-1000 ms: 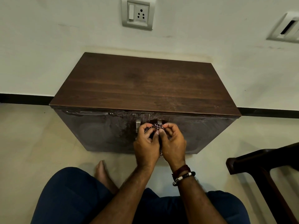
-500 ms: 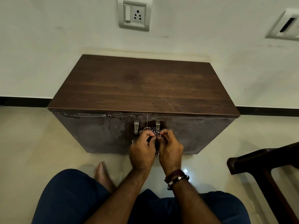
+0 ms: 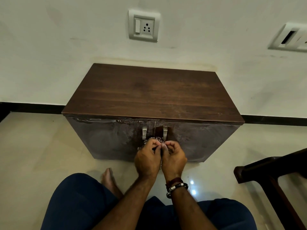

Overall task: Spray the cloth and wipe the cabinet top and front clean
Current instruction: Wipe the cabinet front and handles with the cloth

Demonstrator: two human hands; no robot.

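Bunching a checked cloth (image 3: 155, 139) between them, the left hand (image 3: 147, 161) and right hand (image 3: 173, 159) sit pressed together, fingers curled round the fabric, just in front of the cabinet's doors. The cloth peeks out above the knuckles, right below the two metal handles (image 3: 144, 133) at the middle of the dark wooden cabinet (image 3: 152, 95). Smeary streaks mark the cabinet front (image 3: 106, 138). A bare foot (image 3: 110, 180) rests on the glossy floor (image 3: 33, 155), and a dark wooden chair (image 3: 272, 176) stands to the right.
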